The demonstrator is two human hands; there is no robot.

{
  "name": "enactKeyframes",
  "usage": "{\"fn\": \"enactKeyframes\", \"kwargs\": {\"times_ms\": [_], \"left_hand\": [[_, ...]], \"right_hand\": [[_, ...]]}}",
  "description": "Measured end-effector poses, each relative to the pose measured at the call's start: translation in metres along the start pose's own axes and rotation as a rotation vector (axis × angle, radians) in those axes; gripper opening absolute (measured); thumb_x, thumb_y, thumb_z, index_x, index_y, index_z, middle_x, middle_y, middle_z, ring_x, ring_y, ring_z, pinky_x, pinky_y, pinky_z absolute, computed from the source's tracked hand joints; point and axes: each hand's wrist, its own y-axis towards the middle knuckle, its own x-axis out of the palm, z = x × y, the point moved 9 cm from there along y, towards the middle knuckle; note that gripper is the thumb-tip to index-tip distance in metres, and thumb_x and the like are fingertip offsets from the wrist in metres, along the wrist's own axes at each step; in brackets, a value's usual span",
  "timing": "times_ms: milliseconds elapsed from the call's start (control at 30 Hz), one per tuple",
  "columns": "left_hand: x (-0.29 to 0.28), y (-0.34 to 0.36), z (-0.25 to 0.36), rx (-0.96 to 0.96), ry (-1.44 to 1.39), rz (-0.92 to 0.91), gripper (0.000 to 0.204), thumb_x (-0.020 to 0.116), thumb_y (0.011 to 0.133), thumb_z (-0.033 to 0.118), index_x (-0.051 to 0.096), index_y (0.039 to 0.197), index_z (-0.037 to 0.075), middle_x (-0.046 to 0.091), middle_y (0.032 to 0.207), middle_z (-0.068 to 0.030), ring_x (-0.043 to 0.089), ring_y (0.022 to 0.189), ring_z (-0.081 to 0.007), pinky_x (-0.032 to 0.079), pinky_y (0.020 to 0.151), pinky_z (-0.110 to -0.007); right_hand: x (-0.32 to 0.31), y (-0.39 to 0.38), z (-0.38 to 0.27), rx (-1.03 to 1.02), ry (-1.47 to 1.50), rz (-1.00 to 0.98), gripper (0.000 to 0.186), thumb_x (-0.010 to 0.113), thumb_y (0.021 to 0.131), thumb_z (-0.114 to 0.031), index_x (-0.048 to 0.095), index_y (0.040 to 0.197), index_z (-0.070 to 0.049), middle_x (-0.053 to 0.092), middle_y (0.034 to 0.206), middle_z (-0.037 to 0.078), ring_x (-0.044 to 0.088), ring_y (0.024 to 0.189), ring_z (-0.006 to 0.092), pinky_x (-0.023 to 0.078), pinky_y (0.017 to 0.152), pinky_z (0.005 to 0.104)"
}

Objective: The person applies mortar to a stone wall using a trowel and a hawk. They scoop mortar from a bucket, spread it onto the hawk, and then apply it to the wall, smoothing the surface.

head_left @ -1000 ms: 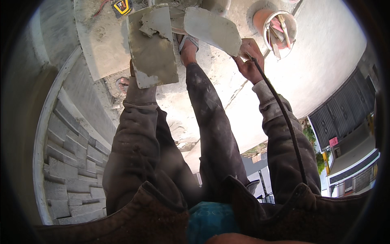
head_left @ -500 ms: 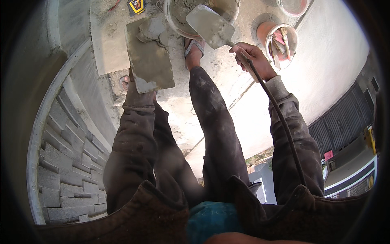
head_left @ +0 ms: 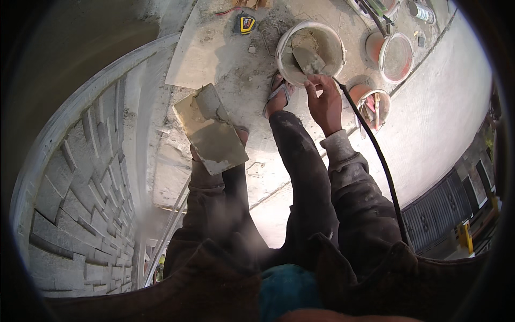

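My left hand (head_left: 195, 154) is mostly hidden beneath a flat rectangular mortar board (head_left: 222, 147), a hawk, which it holds up tilted. A grey heap of wet mortar (head_left: 210, 103) lies on the board's far end. My right hand (head_left: 325, 102) is closed around the handle of a trowel (head_left: 309, 60). The trowel's blade is down inside a round pale bucket (head_left: 341, 47), against the grey mortar there. The handle itself is largely covered by my fingers.
Right of the mortar bucket stand a tool bucket (head_left: 389, 104) and another bucket (head_left: 382, 63). A yellow-and-black tape measure (head_left: 246, 24) lies on the dusty floor. Stone-clad wall (head_left: 80, 214) runs along the left. A dark cord (head_left: 380, 153) hangs beside my right arm.
The trowel has gone from above the bucket's edge down into it, with my right hand following. In the picture, the buckets and floor have shifted right and down.
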Motion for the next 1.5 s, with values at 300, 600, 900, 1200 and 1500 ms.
{"fn": "enactKeyframes", "kwargs": {"times_ms": [300, 600, 900, 1200, 1500], "left_hand": [[-0.039, -0.020, 0.053, 0.114, -0.072, -0.115, 0.053, 0.054, 0.099, 0.031, 0.048, 0.139, -0.002, 0.059, 0.134, -0.0207, 0.061, 0.120, -0.0352, 0.053, 0.100, -0.050], [-0.077, 0.010, 0.124, 0.400, -0.088, -0.328, 0.055, 0.054, 0.099, 0.034, 0.049, 0.139, -0.002, 0.059, 0.134, -0.0213, 0.060, 0.121, -0.0361, 0.052, 0.101, -0.050], [-0.009, 0.074, 0.195, 0.760, 0.092, -0.501, 0.040, 0.055, 0.101, 0.014, 0.049, 0.138, 0.000, 0.064, 0.126, -0.0177, 0.067, 0.111, -0.0285, 0.059, 0.091, -0.042], [0.034, 0.083, 0.210, 0.911, 0.001, -0.272, 0.035, 0.046, 0.105, 0.007, 0.048, 0.138, -0.006, 0.065, 0.122, -0.0143, 0.068, 0.101, -0.0193, 0.057, 0.087, -0.032], [0.052, 0.093, 0.219, 0.939, 0.198, -0.096, 0.037, 0.057, 0.103, 0.015, 0.055, 0.133, -0.006, 0.070, 0.108, -0.0086, 0.067, 0.090, -0.0115, 0.054, 0.078, -0.026]], "right_hand": [[0.107, -0.005, -0.173, -0.133, 0.585, -0.314, 0.022, 0.071, 0.094, -0.025, 0.065, 0.093, -0.004, 0.067, 0.076, 0.008, 0.066, 0.071, 0.0165, 0.050, 0.063, 0.0327], [0.190, 0.072, -0.260, -0.530, 0.389, -0.401, 0.032, 0.075, 0.088, -0.037, 0.065, 0.084, -0.007, 0.067, 0.073, 0.008, 0.066, 0.067, 0.0247, 0.051, 0.063, 0.0369], [0.177, 0.096, -0.331, -0.888, 0.449, -0.337, 0.027, 0.081, 0.087, -0.023, 0.063, 0.083, -0.004, 0.068, 0.071, 0.002, 0.060, 0.062, 0.0045, 0.044, 0.053, 0.0215], [0.173, 0.080, -0.322, -0.780, 0.581, -0.246, 0.025, 0.079, 0.088, -0.020, 0.063, 0.091, -0.001, 0.071, 0.076, 0.006, 0.062, 0.062, 0.0073, 0.047, 0.054, 0.0207], [0.172, 0.075, -0.325, -0.779, 0.487, -0.146, 0.021, 0.078, 0.087, -0.020, 0.065, 0.089, -0.003, 0.073, 0.075, 0.005, 0.064, 0.060, 0.0099, 0.048, 0.054, 0.0243]]}}
